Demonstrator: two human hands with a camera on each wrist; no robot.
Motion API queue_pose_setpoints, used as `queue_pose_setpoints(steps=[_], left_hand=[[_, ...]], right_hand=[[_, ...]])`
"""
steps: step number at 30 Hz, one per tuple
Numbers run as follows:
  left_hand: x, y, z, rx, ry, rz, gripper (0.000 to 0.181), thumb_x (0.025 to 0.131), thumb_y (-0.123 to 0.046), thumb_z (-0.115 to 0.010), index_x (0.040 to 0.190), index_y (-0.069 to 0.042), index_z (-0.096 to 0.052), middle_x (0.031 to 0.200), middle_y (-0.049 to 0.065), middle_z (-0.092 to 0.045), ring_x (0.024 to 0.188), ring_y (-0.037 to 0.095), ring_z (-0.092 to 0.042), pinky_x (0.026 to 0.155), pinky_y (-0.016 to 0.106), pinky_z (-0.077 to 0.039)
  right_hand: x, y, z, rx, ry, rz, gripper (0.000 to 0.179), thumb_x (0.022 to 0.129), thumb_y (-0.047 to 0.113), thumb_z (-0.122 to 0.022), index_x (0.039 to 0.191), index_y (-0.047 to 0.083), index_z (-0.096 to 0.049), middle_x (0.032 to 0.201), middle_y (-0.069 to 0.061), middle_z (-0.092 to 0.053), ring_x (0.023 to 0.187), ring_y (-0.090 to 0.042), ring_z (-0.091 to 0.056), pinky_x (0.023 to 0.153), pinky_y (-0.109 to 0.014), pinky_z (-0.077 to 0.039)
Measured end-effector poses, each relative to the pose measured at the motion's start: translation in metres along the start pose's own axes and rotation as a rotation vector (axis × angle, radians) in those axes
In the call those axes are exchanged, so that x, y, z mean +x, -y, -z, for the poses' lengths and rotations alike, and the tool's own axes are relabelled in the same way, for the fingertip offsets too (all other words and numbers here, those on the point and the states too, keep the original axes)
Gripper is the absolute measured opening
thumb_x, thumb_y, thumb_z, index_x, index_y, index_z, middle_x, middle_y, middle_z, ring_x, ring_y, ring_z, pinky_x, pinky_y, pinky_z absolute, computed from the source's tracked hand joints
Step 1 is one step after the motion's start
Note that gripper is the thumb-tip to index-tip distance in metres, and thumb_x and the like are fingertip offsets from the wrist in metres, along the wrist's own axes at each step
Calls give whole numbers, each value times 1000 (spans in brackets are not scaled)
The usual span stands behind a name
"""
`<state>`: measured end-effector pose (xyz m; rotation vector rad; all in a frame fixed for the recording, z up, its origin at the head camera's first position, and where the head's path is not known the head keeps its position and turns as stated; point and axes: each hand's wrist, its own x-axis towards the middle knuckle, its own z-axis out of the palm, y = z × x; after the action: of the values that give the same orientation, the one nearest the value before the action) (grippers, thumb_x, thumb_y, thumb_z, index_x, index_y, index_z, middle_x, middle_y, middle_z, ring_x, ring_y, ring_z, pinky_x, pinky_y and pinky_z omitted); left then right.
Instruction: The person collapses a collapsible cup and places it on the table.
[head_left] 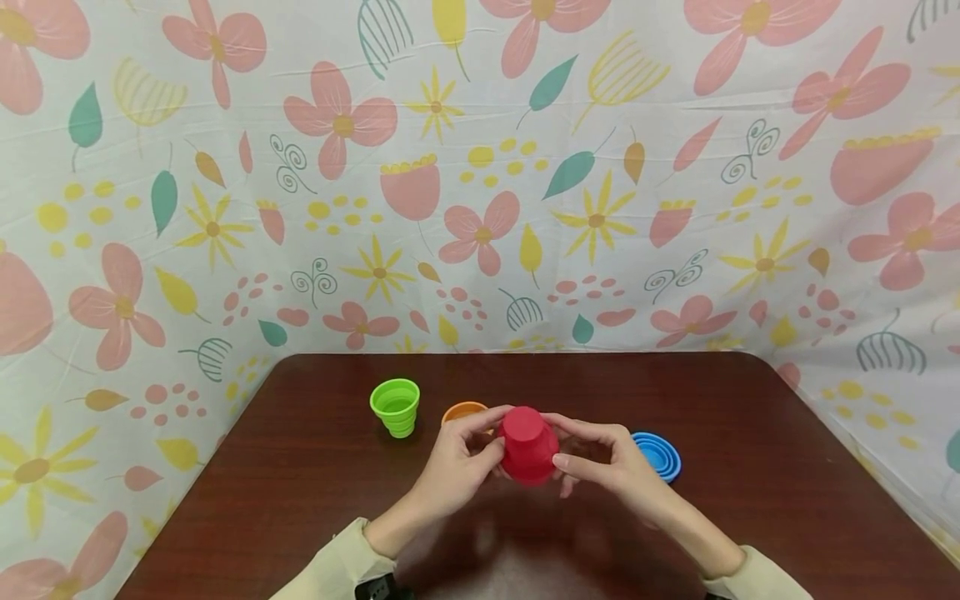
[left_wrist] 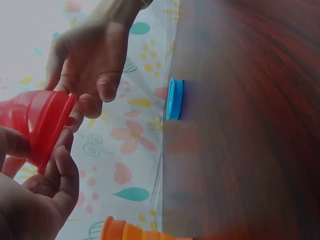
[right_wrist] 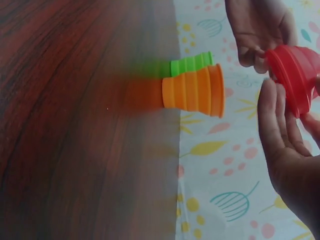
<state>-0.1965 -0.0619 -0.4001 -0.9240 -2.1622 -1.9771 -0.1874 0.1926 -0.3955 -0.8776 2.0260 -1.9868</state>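
Observation:
Above the middle of the table, both hands hold a red collapsible cup with its base tilted up toward the head camera. My left hand grips its left side, fingers and thumb curled at the rim and wall. On the other side my right hand pinches it between thumb and fingers. In the left wrist view the cup's wide rim faces down toward the table. Behind the left hand stands an orange collapsible cup, partly hidden in the head view. The right wrist view shows that cup extended, with stepped rings.
A green collapsible cup stands extended at the back left of the dark wooden table. A blue collapsible cup, folded flat, lies behind the right hand. A flower-patterned cloth hangs behind the table's back edge.

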Motion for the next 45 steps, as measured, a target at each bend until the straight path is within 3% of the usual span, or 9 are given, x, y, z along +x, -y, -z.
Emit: queue_pose_setpoints(steps=[3, 8, 13, 16, 19, 23, 25, 36, 45], left_hand=[[0, -1, -4, 8, -17, 13, 40, 99, 4, -63, 137, -5, -69, 110, 11, -74, 66, 38, -64, 59, 37, -62], [0, -1, -6, 27, -13, 40, 40, 100, 0, -64, 140, -8, -68, 116, 8, -75, 71, 24, -63, 61, 38, -61], [-1, 0, -3, -53, 63, 43, 46, 101, -6, -66, 146, -9, -63, 128, 10, -72, 90, 18, -66, 70, 38, -63], [-2, 3, 0, -121, 141, 25, 56, 97, -7, -71, 152, -10, -57, 137, 11, -67, 101, 21, -69, 79, 39, -64], [-3, 5, 2, -179, 200, 21, 65, 95, -5, -74, 156, -13, -52, 143, 11, -63, 96, 33, -73, 81, 43, -64], [-3, 5, 2, -244, 223, 27, 70, 95, 2, -73, 159, -15, -49, 145, 12, -60, 82, 57, -69, 78, 48, -64], [-3, 5, 3, -254, 221, 29, 71, 95, 3, -72, 159, -15, -48, 146, 12, -60, 83, 61, -66, 79, 50, -64], [-2, 4, 3, -212, 229, 43, 75, 92, 0, -77, 159, -18, -49, 139, 10, -62, 82, 61, -66, 81, 43, -64], [-2, 6, -1, -248, 215, 50, 73, 90, 5, -76, 157, -16, -52, 137, 14, -64, 79, 59, -68, 74, 49, -65]], right_hand=[[0, -2, -1, 20, -4, 4, 51, 102, 2, -64, 152, 1, -54, 117, -23, -71, 79, -42, -71, 72, -57, -63], [0, -4, -3, -5, -50, 39, 52, 100, -1, -67, 150, 2, -57, 121, -20, -71, 82, -41, -71, 69, -57, -63], [0, -5, -4, -63, -97, 87, 51, 99, -2, -68, 149, 1, -58, 119, -15, -71, 85, -35, -72, 67, -54, -64], [0, -5, -4, -80, -111, 84, 51, 98, -2, -69, 148, -1, -58, 117, -14, -72, 81, -36, -72, 69, -53, -64], [-1, -5, -4, -82, -113, 69, 52, 98, -1, -69, 149, 0, -58, 117, -14, -71, 81, -36, -72, 69, -54, -64], [-1, -4, -5, -53, -84, 54, 58, 96, 0, -72, 151, 3, -56, 125, -16, -67, 93, -34, -71, 71, -56, -63], [0, -4, -5, -47, -72, 49, 63, 93, 0, -76, 153, 5, -55, 127, -17, -64, 98, -33, -70, 72, -56, -63], [1, -6, -8, -112, -88, 54, 74, 87, 1, -83, 154, 13, -55, 126, -15, -64, 99, -34, -70, 77, -50, -64], [3, -6, -10, -147, -103, 68, 76, 86, 1, -84, 154, 5, -53, 127, -13, -65, 98, -32, -70, 82, -45, -64]])
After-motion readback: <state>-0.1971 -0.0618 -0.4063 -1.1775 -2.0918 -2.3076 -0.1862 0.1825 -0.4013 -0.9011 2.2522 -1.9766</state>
